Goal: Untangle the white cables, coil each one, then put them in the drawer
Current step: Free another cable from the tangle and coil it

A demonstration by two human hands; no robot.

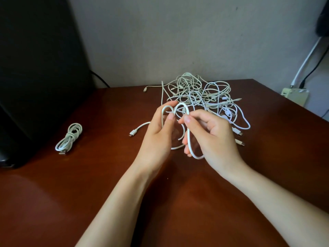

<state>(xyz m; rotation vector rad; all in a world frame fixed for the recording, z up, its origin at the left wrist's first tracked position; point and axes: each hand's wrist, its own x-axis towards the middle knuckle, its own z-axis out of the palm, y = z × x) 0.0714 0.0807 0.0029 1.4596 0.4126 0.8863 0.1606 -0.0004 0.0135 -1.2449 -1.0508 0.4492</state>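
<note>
A tangle of white cables [201, 97] lies on the brown table [89, 193] toward the back. In front of it both hands hold one white cable [189, 139] bent into loops. My left hand [158, 134] pinches one loop between thumb and fingers, and the cable's plug end [132, 133] trails left onto the table. My right hand [210, 134] pinches the neighbouring loop, with a lower bend hanging below its fingers. One coiled white cable [69, 137] lies apart at the left. No drawer is in view.
A large black object [35, 68] stands along the left side of the table. A grey wall rises behind. At the right, past the table's edge, a beige power strip [295, 96] has white and black cords running up.
</note>
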